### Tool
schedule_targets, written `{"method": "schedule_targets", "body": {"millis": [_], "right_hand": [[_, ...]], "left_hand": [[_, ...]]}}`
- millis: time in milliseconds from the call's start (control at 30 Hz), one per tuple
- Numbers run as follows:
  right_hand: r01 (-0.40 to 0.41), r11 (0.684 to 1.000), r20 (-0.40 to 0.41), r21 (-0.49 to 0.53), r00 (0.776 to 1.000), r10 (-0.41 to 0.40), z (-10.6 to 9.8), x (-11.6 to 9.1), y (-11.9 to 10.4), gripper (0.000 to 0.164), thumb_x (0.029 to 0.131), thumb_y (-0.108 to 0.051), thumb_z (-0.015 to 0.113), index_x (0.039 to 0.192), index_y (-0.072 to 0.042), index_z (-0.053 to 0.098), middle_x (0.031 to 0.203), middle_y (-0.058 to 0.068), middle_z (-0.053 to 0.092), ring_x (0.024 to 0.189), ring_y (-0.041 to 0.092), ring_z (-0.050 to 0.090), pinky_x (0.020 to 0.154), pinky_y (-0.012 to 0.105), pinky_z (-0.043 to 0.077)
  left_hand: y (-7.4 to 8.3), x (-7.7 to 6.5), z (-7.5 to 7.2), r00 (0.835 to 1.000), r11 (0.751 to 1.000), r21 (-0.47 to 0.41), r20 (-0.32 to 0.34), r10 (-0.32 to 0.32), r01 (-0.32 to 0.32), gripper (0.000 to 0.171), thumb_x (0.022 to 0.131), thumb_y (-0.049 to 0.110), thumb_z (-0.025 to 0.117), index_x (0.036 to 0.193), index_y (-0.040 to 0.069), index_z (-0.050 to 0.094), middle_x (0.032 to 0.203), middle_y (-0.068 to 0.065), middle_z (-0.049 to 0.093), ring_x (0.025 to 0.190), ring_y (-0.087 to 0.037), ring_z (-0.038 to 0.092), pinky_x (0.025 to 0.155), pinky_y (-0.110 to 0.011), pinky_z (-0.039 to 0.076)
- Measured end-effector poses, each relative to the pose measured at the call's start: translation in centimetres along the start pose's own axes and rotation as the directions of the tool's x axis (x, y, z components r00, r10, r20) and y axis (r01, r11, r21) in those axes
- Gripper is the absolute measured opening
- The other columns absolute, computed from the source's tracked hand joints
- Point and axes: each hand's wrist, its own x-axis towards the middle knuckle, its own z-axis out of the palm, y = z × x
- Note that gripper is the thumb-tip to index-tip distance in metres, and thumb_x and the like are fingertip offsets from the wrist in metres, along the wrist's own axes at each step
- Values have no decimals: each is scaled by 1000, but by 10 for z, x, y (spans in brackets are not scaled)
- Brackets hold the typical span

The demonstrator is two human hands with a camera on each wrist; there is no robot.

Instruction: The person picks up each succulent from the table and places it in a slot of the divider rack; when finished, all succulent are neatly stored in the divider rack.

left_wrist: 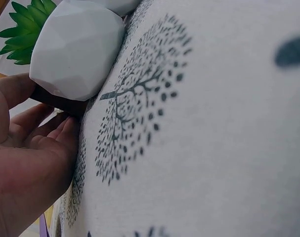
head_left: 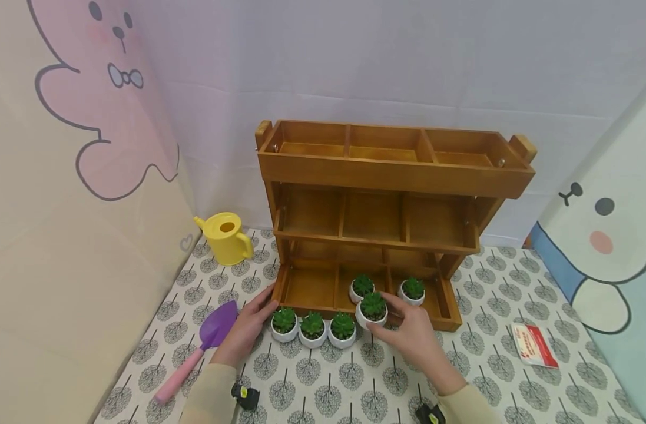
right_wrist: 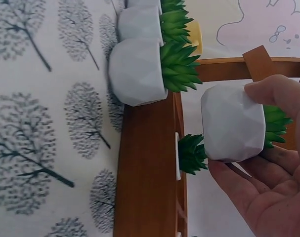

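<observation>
My right hand [head_left: 410, 333] pinches a small potted succulent [head_left: 371, 312] by its white faceted pot, thumb on one side and fingers on the other. In the right wrist view that pot [right_wrist: 234, 123] is held off the table, above the front board. Two more potted succulents stand in the bottom tier of the wooden shelf [head_left: 365, 185]: one in the middle compartment [head_left: 363, 286], one in the right compartment [head_left: 413, 290]. Three others [head_left: 312, 327] line up on the cloth before its front edge. My left hand [head_left: 248, 327] grips the bottom tier's left front corner, beside the leftmost pot [left_wrist: 78, 49].
A purple trowel [head_left: 218, 324] with a pink handle lies left of my left hand. The yellow watering can [head_left: 227, 238] stands at the back left. On the right lies a red-and-white packet [head_left: 534, 345]. Curtains with cartoon animals hang around the table.
</observation>
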Motion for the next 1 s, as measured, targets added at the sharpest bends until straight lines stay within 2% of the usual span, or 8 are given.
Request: {"method": "schedule_targets", "body": {"millis": [200,367,467,633,833,1000], "right_hand": [[-4,1000,13,18,1000,4,1,13,-10,66,82,-19,91,141,-5,65,123,13,73,100,24,75,84,37,64],[11,999,16,-51,1000,-10,5,24,-17,68,82,-26,91,142,-8,64,121,7,74,99,19,75,87,44,63],[29,996,16,-84,999,-28,9,31,-21,68,82,-29,90,142,-7,65,122,7,74,99,19,74,86,43,62],[44,997,37,-57,998,-42,17,41,-27,66,83,-28,89,140,-5,65,117,8,75,93,22,73,77,37,63],[39,999,51,-9,998,-38,27,53,-32,66,83,-25,89,141,-4,65,127,12,72,105,27,74,88,43,63],[77,997,49,-11,996,-77,36,66,-33,63,82,-23,90,138,-5,68,124,11,73,104,26,74,89,45,62]], "left_hand": [[1,0,1,1000,1000,0,-3,-6,6,59,110,22,55,165,20,34,168,-11,31,155,-31,24,128,-47,15],[1,-2,1,1000,1000,13,-7,11,-11,59,110,21,56,165,17,35,168,-14,32,155,-33,24,128,-49,15],[2,-3,1,1000,1000,12,-7,18,-18,60,109,21,57,165,16,35,168,-15,32,155,-34,24,128,-49,15],[3,-3,1,1000,1000,14,-9,12,-12,60,109,21,57,165,16,35,168,-14,32,155,-34,25,127,-49,16],[3,-2,1,1000,1000,7,-1,14,-14,59,110,22,56,164,17,36,167,-13,32,154,-32,26,128,-47,16],[4,-3,2,1000,1000,5,0,17,-16,59,110,21,56,164,16,35,167,-14,32,154,-32,27,128,-47,16]]}}
